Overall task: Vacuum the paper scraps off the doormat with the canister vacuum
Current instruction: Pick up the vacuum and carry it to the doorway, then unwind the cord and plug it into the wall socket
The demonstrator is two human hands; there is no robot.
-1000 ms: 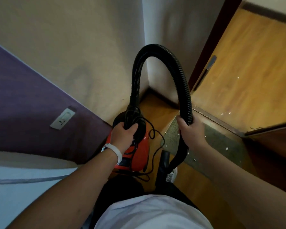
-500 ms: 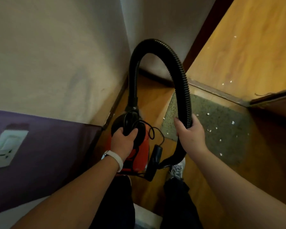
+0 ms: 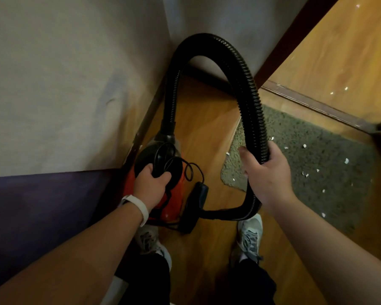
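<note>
Lying on the wood floor [image 3: 207, 128]: doormat [image 3: 317, 150]. Hose [image 3: 249, 84] arcs over its left edge, right hand [image 3: 266, 175] wrapped round it. Canister vacuum [image 3: 175, 199] sits left of the mat, left hand [image 3: 152, 186] gripping its black top. Paper scraps [image 3: 346, 160] dot the mat.

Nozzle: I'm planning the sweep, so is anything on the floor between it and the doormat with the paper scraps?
Nothing visible. The nozzle is beside the canister vacuum; only bare wood floor separates it from the doormat corner. Its own hose, gripped by the right hand, runs that way.
</note>
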